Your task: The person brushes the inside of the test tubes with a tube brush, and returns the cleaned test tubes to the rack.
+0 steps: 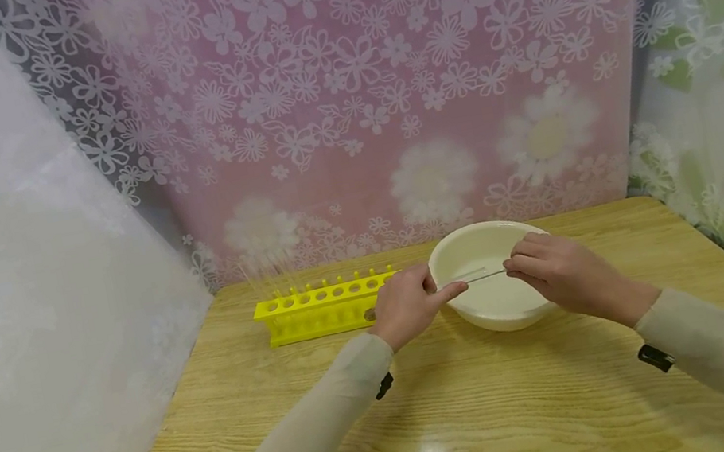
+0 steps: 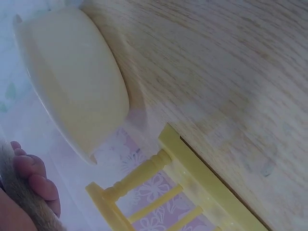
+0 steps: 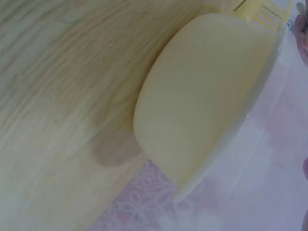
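Observation:
My left hand [image 1: 411, 300] grips a brush with fuzzy brown bristles [image 2: 21, 192], seen at the lower left of the left wrist view. Its rounded bristle end [image 1: 369, 314] pokes out behind this hand in the head view. A thin wire handle [image 1: 487, 276] runs rightward over the bowl, and my right hand [image 1: 563, 273] pinches its far end. Close to the wire, a slim clear shape [image 1: 475, 272] looks like glass. Under both hands stands a cream bowl [image 1: 505, 320]. In the right wrist view only bits of my right fingers [image 3: 305, 221] show at the edge.
Left of the bowl stands a yellow test tube rack [image 1: 317, 300]; my left hand covers its right end. Several thin clear tubes [image 1: 273, 278] rise from its left holes. A floral curtain [image 1: 354, 138] hangs behind the wooden table [image 1: 497, 412], with pale sheets on both sides.

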Available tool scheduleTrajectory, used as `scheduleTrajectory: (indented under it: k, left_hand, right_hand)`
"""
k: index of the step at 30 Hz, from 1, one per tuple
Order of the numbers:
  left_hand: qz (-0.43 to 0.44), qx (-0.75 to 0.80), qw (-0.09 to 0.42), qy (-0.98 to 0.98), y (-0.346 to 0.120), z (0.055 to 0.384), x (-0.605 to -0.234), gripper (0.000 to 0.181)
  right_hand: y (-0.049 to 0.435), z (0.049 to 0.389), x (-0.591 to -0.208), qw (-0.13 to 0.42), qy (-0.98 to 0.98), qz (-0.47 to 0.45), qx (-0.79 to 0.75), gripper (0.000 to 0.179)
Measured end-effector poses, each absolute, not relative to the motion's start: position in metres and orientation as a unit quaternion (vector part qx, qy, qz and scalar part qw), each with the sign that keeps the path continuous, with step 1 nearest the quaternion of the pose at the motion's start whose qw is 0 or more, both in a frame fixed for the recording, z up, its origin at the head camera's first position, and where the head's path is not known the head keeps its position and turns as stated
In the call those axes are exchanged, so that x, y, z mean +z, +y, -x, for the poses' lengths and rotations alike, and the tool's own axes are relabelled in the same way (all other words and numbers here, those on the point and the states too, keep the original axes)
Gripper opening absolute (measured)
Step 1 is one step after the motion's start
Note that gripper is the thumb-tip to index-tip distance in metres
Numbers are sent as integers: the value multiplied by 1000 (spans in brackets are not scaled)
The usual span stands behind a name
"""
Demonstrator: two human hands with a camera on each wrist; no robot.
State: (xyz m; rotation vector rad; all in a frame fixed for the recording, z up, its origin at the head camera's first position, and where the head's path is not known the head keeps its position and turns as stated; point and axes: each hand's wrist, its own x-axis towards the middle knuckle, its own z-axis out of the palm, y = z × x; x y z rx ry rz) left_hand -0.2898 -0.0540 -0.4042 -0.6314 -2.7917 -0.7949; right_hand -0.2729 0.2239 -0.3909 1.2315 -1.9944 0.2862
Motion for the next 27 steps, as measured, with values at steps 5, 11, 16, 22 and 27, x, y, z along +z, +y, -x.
scheduleTrajectory:
  k: [5, 11, 16, 22, 27]
  left_hand:
    - [215, -272, 90, -934, -54, 289, -405, 55]
    - [225, -263, 117, -931, -55, 288, -405, 54]
    - [232, -236, 132, -934, -55, 287, -406, 55]
    - [248, -212, 163, -931, -52, 286, -407, 52]
    - [263, -188, 195, -926, -51, 284, -408, 53]
  right_hand:
    - [224, 274, -387, 384, -767, -503, 107, 42]
    - [224, 268, -384, 316, -801, -482, 163, 13]
    - [223, 261, -383, 192, -845, -417, 274, 23]
    - [226, 259, -383, 21, -856, -318, 407, 17]
    - [228, 263, -383, -111, -792, -272, 534, 31]
